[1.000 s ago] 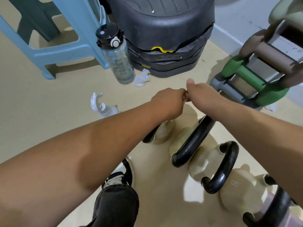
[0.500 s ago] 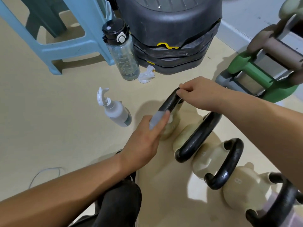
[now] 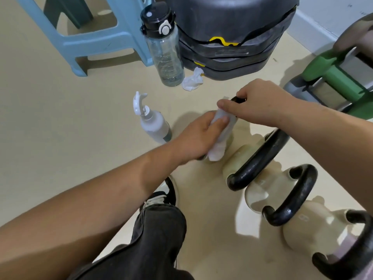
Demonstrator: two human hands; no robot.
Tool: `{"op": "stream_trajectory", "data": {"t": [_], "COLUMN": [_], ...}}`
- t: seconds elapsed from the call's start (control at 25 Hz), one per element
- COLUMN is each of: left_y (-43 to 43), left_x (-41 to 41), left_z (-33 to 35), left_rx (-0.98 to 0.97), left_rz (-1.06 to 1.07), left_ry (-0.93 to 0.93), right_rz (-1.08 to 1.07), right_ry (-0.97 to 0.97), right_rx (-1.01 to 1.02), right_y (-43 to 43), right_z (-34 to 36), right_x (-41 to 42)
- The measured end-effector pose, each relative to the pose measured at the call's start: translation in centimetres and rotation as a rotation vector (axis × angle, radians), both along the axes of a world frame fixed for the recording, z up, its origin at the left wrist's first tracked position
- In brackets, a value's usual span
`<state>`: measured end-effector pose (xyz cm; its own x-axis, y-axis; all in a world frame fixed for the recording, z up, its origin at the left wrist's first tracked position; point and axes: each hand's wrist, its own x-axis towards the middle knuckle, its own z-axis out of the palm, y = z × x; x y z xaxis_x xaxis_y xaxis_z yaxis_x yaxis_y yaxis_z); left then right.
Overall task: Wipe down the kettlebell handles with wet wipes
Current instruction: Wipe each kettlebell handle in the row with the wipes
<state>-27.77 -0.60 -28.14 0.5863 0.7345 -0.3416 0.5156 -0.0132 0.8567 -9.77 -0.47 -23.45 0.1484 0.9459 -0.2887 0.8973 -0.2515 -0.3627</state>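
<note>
Several cream kettlebells with black handles stand in a row on the floor at the right. My left hand [image 3: 198, 136] grips a white wet wipe [image 3: 217, 151] wrapped round the handle of the farthest kettlebell, whose body is mostly hidden beneath it. My right hand [image 3: 258, 104] holds the top of that same kettlebell handle [image 3: 238, 99], and its thumb touches the upper end of the wipe. The nearer handles, second [image 3: 260, 160] and third [image 3: 292, 196], are bare and look glossy.
A white spray bottle [image 3: 152, 123] lies on the floor left of my hands. A clear water bottle [image 3: 164, 53], a crumpled used wipe [image 3: 192, 79], a blue stool [image 3: 84, 39] and stacked black steps [image 3: 232, 35] are behind. Green dumbbells [image 3: 333, 77] sit far right. My shoe [image 3: 164, 196] is below.
My hands parted from a joined position. The left hand dropped to the handle's lower end with the wipe, then slid it up towards the right hand, which grips the top.
</note>
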Motion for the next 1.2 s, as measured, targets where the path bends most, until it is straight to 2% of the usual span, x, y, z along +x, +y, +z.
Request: {"op": "stream_trajectory", "data": {"t": [0.12,0.2,0.36,0.44,0.52,0.72,0.8,0.92,1.04,1.2], "left_y": [-5.6,-6.8,-3.9,-1.9,-0.6,-1.9,-3.8,-6.1,-5.2,0.6], "left_x": [-4.0,-4.7,-2.1,-0.2,1.8,1.7,-0.7,-3.5,-2.7,4.9], "left_z": [-3.7,-5.4,-3.5,-2.3,-1.6,-2.6,-4.1,-5.6,-3.8,0.3], "left_rx": [0.333,0.45,0.566,0.566,0.535,0.575,0.57,0.614,0.655,0.67], "left_rz": [0.043,0.072,-0.013,-0.059,-0.054,0.096,0.086,0.047,-0.058,-0.204], "left_ry": [-0.016,0.038,0.207,0.343,0.385,0.199,0.08,0.068,0.202,0.622], "right_rz": [0.049,0.07,0.069,0.064,0.071,0.048,0.004,-0.019,-0.043,-0.133], "right_ry": [-0.057,-0.076,-0.081,-0.083,-0.095,-0.042,0.018,0.075,0.089,0.25], "right_rx": [0.019,0.025,0.057,0.067,0.085,0.097,0.079,0.065,0.053,-0.012], "right_y": [0.0,0.1,0.0,0.1,0.3,0.0,-0.2,-0.5,-0.6,-0.2], "right_z": [-0.5,-0.6,-0.5,-0.6,-0.7,-0.9,-0.6,-0.5,-0.5,0.6], "right_x": [0.2,0.2,0.2,0.2,0.2,0.6,0.9,0.9,0.8,1.2]}}
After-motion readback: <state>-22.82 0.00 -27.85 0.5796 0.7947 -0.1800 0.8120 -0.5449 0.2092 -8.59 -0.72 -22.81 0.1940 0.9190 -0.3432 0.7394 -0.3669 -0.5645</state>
